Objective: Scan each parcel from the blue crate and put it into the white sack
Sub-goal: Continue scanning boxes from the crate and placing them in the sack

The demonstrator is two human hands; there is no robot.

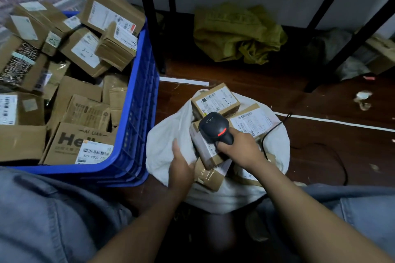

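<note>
Over the white sack [162, 151], right hand [241, 149] is gripping the scanner [213, 126] above a small parcel [205, 152] lying in the sack's mouth. Left hand [181, 168] is sitting at the rim, fingers hidden, grip unclear. Parcel is looking light and stiff; opposite edges suit holding.

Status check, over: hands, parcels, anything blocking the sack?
Right hand grips scanner over white sack. Left hand at sack rim, hold unclear. Parcels in sack; blue crate full. Cable trails across sack mouth.
</note>
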